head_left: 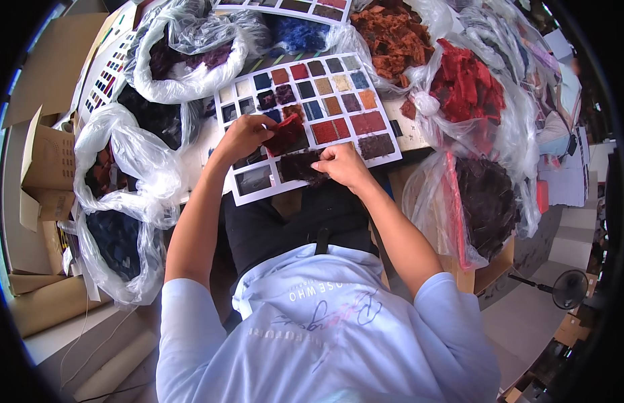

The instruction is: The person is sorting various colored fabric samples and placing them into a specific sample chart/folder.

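Observation:
Between the thumb and fingers of my left hand (247, 138) is a dark red fabric swatch (285, 136), lifted a little over a white sample board (386, 158). My right hand (343, 166) pinches the right end of a dark brown fuzzy swatch (295, 167) at the board's lower middle. Rows of small coloured swatches fill the board, among them an orange one (367, 99) and a wider red one (330, 131). The board tilts slightly, its near edge reaching over my lap. My left fingers hide part of the cells beneath them.
Clear plastic bags crowd the table: orange-brown scraps (391, 40) and red scraps (468, 84) at the right, a dark brown bag (486, 201) below them, dark blue pieces (113, 242) at the left. Another sample board (298, 5) lies at the far edge. A cardboard box (48, 158) stands left.

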`<state>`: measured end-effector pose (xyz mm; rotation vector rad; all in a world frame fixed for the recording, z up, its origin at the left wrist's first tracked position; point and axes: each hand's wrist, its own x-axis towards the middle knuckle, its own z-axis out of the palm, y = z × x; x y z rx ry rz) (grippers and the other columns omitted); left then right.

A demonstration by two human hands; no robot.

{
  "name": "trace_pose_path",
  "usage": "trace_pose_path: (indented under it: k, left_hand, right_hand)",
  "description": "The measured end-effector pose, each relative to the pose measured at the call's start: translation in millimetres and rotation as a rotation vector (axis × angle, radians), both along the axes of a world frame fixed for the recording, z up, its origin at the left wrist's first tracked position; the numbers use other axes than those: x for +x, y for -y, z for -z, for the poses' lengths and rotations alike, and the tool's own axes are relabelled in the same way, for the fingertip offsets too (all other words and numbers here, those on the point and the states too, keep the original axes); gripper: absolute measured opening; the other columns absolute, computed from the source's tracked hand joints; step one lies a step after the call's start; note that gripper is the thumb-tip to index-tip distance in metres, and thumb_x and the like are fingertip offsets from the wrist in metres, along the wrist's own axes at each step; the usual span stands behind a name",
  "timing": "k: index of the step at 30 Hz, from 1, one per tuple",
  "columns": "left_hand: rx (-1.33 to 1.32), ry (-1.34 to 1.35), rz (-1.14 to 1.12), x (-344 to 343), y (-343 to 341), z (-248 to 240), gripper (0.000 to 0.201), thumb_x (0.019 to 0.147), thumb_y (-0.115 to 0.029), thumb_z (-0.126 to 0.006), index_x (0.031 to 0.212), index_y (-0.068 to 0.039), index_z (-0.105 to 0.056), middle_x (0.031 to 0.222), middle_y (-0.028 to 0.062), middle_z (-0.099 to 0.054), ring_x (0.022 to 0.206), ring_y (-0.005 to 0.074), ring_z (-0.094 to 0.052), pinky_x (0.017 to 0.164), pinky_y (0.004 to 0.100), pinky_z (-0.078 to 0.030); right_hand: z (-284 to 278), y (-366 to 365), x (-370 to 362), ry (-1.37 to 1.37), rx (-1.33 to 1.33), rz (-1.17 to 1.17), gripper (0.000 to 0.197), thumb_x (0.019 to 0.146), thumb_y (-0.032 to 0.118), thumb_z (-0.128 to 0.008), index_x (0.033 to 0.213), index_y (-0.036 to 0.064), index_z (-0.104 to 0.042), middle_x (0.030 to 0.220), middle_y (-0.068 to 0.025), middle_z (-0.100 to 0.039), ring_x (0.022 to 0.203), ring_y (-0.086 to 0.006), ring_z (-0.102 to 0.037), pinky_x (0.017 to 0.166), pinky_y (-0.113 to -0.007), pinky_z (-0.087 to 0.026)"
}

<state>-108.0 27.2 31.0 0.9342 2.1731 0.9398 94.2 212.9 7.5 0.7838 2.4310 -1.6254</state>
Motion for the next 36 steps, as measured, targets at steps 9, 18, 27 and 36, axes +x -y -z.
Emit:
trace_pose_path:
  k: [9,18,27,36]
  left_hand:
    - [-0.026,-0.279,0.189,-1,-26,13,0.023,0.083,-0.010,-0.067,0.103,-0.013,-0.076,0.091,0.0177,-0.072,0.085,0.0353,-0.069,0.078,0.0408,-0.054]
    - [0.060,-0.545,0.256,9,-23,23,0.017,0.083,-0.008,-0.061,0.095,-0.010,-0.073,0.085,0.0197,-0.069,0.083,0.0385,-0.067,0.077,0.0471,-0.053]
    - [0.089,-0.735,0.283,20,-13,26,0.018,0.080,-0.011,-0.067,0.097,-0.012,-0.072,0.087,0.0110,-0.061,0.086,0.0324,-0.063,0.077,0.0418,-0.051]
    - [-0.059,-0.785,0.363,35,-19,21,0.039,0.075,-0.013,-0.070,0.114,-0.017,-0.071,0.094,0.0069,-0.060,0.095,0.0264,-0.059,0.082,0.0387,-0.049]
  right_hand:
    - [-18,9,-30,0.226,0.471,-0.223,0.023,0.075,0.015,-0.067,0.091,0.0021,-0.075,0.099,-0.0215,-0.072,0.098,-0.0395,-0.069,0.087,-0.046,-0.055]
    - [-37,10,-53,0.270,0.727,-0.555,0.024,0.072,0.007,-0.062,0.091,-0.0007,-0.074,0.103,-0.0238,-0.072,0.100,-0.0376,-0.070,0.084,-0.045,-0.056]
    - [-14,31,-18,-0.325,0.722,-0.522,0.024,0.078,0.001,-0.064,0.101,0.0048,-0.069,0.104,-0.0135,-0.060,0.104,-0.0316,-0.058,0.090,-0.045,-0.048]
    - [-14,36,-16,-0.267,0.815,-0.677,0.032,0.084,0.017,-0.071,0.115,0.0100,-0.071,0.106,-0.0081,-0.058,0.105,-0.0279,-0.055,0.090,-0.041,-0.047]
